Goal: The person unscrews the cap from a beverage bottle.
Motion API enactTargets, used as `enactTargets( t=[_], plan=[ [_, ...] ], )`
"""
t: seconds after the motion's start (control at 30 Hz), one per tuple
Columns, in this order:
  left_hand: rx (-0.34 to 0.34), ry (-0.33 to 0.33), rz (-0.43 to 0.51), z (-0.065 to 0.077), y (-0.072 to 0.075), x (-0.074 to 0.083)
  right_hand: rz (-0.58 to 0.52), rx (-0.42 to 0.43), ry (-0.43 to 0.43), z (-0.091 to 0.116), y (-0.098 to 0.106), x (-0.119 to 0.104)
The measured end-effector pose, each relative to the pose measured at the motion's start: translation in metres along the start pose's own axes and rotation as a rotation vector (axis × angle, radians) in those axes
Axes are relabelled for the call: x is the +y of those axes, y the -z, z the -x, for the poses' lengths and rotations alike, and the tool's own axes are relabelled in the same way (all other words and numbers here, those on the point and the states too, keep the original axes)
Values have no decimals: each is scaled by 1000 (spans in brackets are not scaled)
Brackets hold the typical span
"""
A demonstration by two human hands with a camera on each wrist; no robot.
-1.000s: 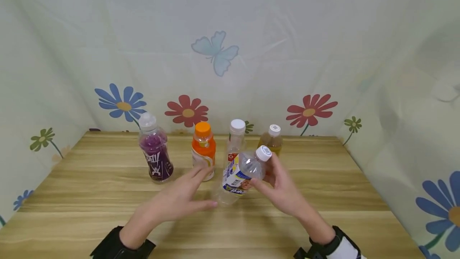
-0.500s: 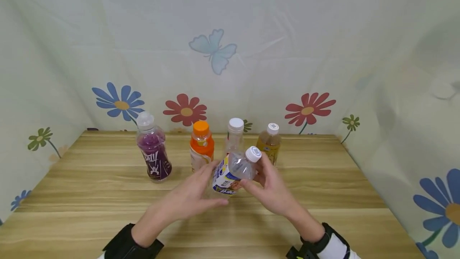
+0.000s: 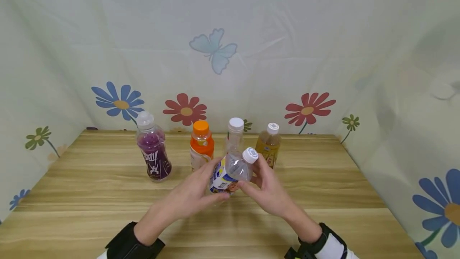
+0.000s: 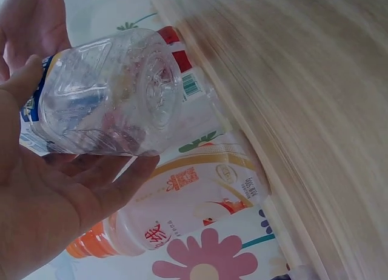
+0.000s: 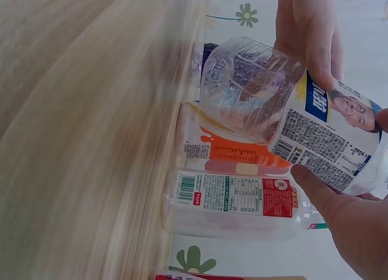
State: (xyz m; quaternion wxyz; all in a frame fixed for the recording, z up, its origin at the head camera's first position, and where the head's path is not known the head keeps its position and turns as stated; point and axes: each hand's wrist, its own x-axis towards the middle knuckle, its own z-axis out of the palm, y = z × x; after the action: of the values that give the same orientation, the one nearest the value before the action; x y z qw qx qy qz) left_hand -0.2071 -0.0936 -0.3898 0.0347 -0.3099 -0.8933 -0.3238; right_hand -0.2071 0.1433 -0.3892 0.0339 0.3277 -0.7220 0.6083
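A clear, colourless plastic bottle [image 3: 235, 167] with a white cap and a blue, white and yellow label leans to the right between both hands, above the table. My right hand [image 3: 271, 195] grips it by the shoulder below the cap, thumb in front. On the label's left side, my left hand [image 3: 187, 195] holds the bottle between thumb and fingers. In the left wrist view the bare clear base of the bottle [image 4: 103, 104] juts out past that hand. The right wrist view shows the label of the bottle [image 5: 321, 128], printed with a portrait and small text.
Behind the hands, an orange-capped bottle [image 3: 202, 143], a clear white-capped bottle [image 3: 234, 139] and a yellow-brown bottle [image 3: 268, 145] stand in a row. A purple bottle [image 3: 155, 153] stands further left. Flowered cloth [image 3: 251, 71] hangs behind the wooden table [image 3: 90, 191].
The bottle has moved slightly left and up off the table in my right hand. My left hand has come in from the left and closed around its label.
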Motion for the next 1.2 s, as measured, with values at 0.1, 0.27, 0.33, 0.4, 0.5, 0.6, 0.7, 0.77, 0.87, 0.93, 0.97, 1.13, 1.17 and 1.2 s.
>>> enactTargets(
  t=[0.1, 0.27, 0.33, 0.4, 0.5, 0.6, 0.7, 0.77, 0.87, 0.93, 0.97, 1.13, 1.17, 1.2],
  plan=[
    [-4, -10, 3, 0, -1, -1, 3, -3, -1, 0, 0, 1],
    [-7, -12, 7, -2, -1, -4, 23, -22, -43, -1, 1, 3],
    [-4, -13, 7, -3, -1, -5, 26, -34, -56, -2, 3, 3],
    [4, -15, 0, -4, -1, -6, 39, -38, -57, -3, 5, 2],
    [14, -11, -18, -4, 0, -8, 82, -21, -44, -6, 9, 0],
    [19, 1, -39, -4, 1, -9, 179, 32, -28, -9, 13, -4],
    [26, 13, -61, -4, 1, -9, 290, 106, -32, -11, 15, -8],
    [33, 17, -80, -5, 2, -10, 343, 146, -48, -12, 16, -10],
    [38, 31, -109, -4, 3, -10, 378, 185, -81, -13, 16, -14],
    [41, 39, -131, -4, 4, -10, 397, 198, -106, -14, 16, -17],
    [42, 41, -137, -4, 4, -10, 412, 203, -120, -14, 16, -18],
    [39, 43, -160, -4, 6, -8, 505, 205, -173, -16, 16, -23],
    [36, 43, -164, -4, 6, -8, 522, 204, -178, -16, 17, -24],
    [33, 43, -173, -4, 6, -8, 538, 204, -180, -16, 17, -24]
  ],
)
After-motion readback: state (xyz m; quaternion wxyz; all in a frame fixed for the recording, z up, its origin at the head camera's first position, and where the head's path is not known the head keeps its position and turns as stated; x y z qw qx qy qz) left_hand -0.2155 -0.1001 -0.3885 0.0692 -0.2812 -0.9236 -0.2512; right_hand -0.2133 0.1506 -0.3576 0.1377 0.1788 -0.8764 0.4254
